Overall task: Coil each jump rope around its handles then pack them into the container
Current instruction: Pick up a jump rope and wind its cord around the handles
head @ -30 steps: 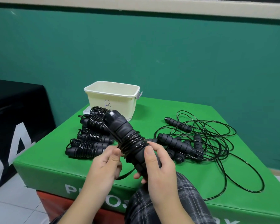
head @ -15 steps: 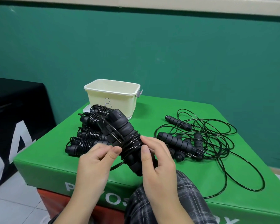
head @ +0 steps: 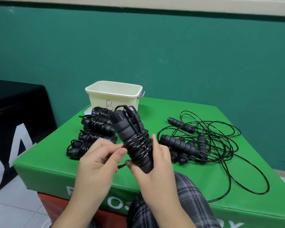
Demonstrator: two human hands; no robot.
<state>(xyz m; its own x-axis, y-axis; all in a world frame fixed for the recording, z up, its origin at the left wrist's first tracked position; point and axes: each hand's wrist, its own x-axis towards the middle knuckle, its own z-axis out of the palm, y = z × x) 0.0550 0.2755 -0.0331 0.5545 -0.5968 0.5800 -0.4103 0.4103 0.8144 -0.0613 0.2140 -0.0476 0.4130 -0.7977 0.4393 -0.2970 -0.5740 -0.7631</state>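
Container (head: 113,97) interior hidden by its near wall. Right hand (head: 156,168) wrapped around the lower handles of the half-coiled rope (head: 135,142), tilted over the green mat (head: 179,191); left hand (head: 99,163) pinching the cord beside it.

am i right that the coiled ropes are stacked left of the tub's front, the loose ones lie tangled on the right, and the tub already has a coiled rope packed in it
Not quite. The head view shows no rope inside the cream tub; what shows of its inside is bare. The rest stands: the coiled ropes lie in front of it on the left, the loose ropes tangled on the right.
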